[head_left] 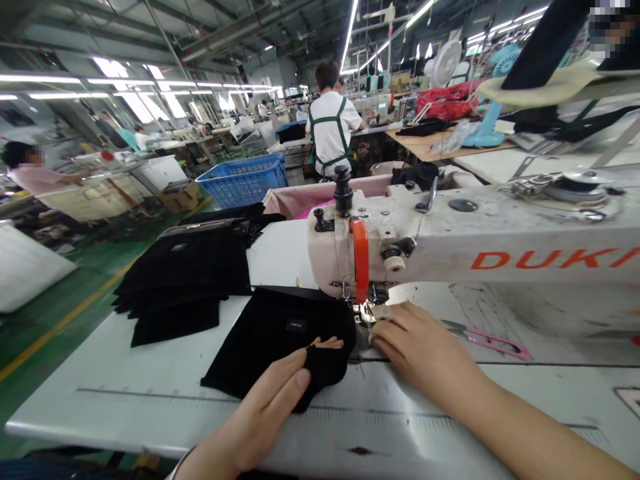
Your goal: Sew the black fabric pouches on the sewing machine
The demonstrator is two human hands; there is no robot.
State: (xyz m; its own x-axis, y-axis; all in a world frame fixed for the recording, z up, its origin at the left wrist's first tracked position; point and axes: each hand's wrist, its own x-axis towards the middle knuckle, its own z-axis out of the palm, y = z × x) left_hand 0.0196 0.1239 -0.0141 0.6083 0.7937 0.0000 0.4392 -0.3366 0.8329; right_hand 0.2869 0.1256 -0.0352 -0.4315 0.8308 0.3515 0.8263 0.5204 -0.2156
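A black fabric piece (260, 333) with a small label lies on the white sewing table, its right edge by the presser foot (364, 312) of the sewing machine (450, 233). My left hand (280, 387) is closed on its near edge, the thumb on top and a fold of cloth by the fingers. Close to the right side of the presser foot is my right hand (415, 340), its fingers bent and pressed together; light-coloured coverings show on some fingers. What those fingertips pinch, if anything, I cannot make out.
Stacked black fabric pieces (185, 267) lie at the table's left. Pink-handled thread snips (493, 340) rest right of my right hand. Behind the machine are a pink cloth-lined bin (285, 200) and a blue basket (245, 180). A person (330, 123) works further back.
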